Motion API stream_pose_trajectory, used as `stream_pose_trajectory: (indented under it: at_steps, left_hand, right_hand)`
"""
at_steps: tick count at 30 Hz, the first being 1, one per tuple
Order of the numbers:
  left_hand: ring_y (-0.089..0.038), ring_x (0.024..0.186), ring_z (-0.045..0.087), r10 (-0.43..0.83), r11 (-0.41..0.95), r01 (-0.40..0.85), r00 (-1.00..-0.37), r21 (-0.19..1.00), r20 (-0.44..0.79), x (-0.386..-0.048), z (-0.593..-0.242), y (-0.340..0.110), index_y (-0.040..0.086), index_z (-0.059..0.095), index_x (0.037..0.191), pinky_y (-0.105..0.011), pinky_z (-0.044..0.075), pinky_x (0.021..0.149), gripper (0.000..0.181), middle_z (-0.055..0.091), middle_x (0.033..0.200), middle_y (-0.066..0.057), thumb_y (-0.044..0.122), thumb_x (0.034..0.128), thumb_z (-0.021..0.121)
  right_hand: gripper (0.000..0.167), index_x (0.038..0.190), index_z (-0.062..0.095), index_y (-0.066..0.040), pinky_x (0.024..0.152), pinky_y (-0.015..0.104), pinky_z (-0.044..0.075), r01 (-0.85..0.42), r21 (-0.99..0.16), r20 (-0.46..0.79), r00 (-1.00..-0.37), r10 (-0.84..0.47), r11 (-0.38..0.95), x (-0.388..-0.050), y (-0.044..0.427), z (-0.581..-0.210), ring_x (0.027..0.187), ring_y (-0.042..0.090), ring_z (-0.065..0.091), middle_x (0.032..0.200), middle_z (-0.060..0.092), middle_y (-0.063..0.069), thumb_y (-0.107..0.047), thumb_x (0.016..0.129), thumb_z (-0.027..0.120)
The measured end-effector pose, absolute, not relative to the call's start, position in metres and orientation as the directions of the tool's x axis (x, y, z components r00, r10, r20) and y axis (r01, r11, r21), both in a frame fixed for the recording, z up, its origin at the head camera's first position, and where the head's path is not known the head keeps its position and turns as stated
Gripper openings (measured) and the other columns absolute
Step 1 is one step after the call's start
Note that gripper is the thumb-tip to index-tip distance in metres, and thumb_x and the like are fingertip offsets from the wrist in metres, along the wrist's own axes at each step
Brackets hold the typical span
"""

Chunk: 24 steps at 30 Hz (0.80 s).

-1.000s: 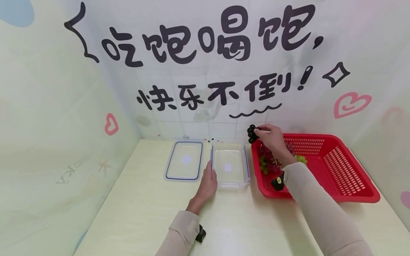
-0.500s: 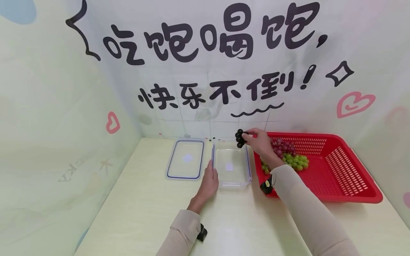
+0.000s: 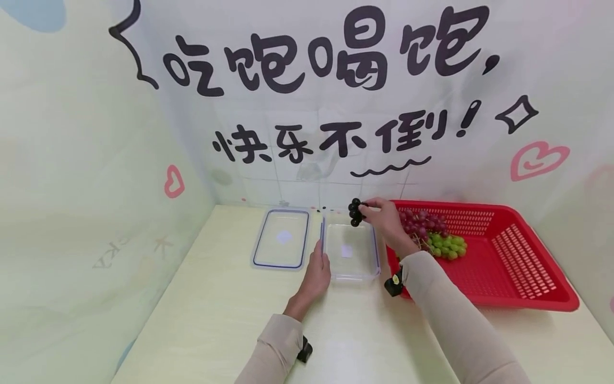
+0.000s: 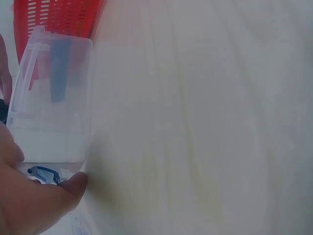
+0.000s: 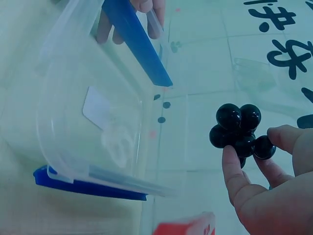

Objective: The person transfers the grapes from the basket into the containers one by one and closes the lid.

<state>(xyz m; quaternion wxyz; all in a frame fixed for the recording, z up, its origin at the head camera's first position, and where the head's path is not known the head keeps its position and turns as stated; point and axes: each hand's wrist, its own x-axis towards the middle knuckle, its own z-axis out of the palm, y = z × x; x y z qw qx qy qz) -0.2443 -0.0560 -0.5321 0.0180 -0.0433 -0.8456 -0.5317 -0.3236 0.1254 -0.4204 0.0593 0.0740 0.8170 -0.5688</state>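
Observation:
A small bunch of black grapes [image 3: 355, 212] hangs from the fingers of my right hand [image 3: 384, 217], above the back right part of a clear container [image 3: 352, 266]. In the right wrist view the thumb and fingers pinch the shiny black grapes [image 5: 234, 127] beside the container [image 5: 117, 122]. My left hand [image 3: 315, 274] lies along the container's left side; in the left wrist view that hand [image 4: 39, 196] has thumb and fingers around the container's edge [image 4: 54, 122]. The container holds only a pale label on its bottom.
Left of the container lies a clear lid with a blue seal [image 3: 282, 238]. On the right stands a red basket [image 3: 484, 266] with red grapes [image 3: 422, 223] and green grapes [image 3: 447, 245] in its left part. A printed curtain [image 3: 307, 106] rises behind the table [image 3: 201, 320].
My right hand has moved left with the black grapes, from over the basket's left rim to above the container. The left hand stays at the container's side.

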Motion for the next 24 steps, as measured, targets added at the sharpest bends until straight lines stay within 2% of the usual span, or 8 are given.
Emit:
stream_pose_trajectory:
  at_steps: [7,13,22,24]
  left_hand:
    - [-0.047,0.14,0.033,0.064,0.429,0.098,-0.995,0.898,0.078,-0.244,-0.534,-0.056,-0.01,0.014,0.154,-0.056,0.029,0.116,0.051,0.035,0.146,-0.037,0.01,0.108,0.026]
    - [-0.047,0.14,0.032,0.072,0.42,0.099,-0.995,0.902,0.076,-0.244,-0.535,-0.056,-0.01,0.013,0.154,-0.056,0.028,0.116,0.052,0.035,0.146,-0.037,0.009,0.1076,0.026]
    - [-0.047,0.139,0.035,0.065,0.433,0.102,-0.995,0.896,0.081,-0.244,-0.535,-0.055,-0.009,0.014,0.154,-0.056,0.03,0.116,0.051,0.036,0.144,-0.037,0.01,0.1077,0.026]
    - [-0.047,0.139,0.035,0.065,0.429,0.101,-0.995,0.897,0.082,-0.244,-0.534,-0.056,-0.01,0.013,0.154,-0.055,0.029,0.116,0.051,0.036,0.145,-0.037,0.01,0.1077,0.026]
  right_hand:
    - [0.033,0.129,0.061,-0.008,0.109,0.046,0.043,0.212,-0.912,-0.204,-0.977,0.061,0.35,-0.325,0.116,-0.427,0.115,0.035,0.065,0.128,0.064,0.016,-0.024,0.1,0.06]
    - [0.032,0.128,0.062,-0.005,0.107,0.044,0.047,0.221,-0.919,-0.213,-0.975,0.059,0.327,-0.326,0.109,-0.432,0.112,0.034,0.066,0.126,0.065,0.019,-0.021,0.1,0.061]
    - [0.034,0.129,0.062,-0.012,0.111,0.05,0.041,0.288,-0.897,-0.285,-0.957,0.061,0.336,-0.329,0.101,-0.438,0.115,0.03,0.065,0.125,0.067,0.014,-0.027,0.099,0.061]
    - [0.034,0.13,0.062,-0.01,0.11,0.048,0.042,0.279,-0.897,-0.279,-0.959,0.051,0.344,-0.33,0.099,-0.44,0.115,0.03,0.065,0.127,0.065,0.014,-0.027,0.1,0.061]
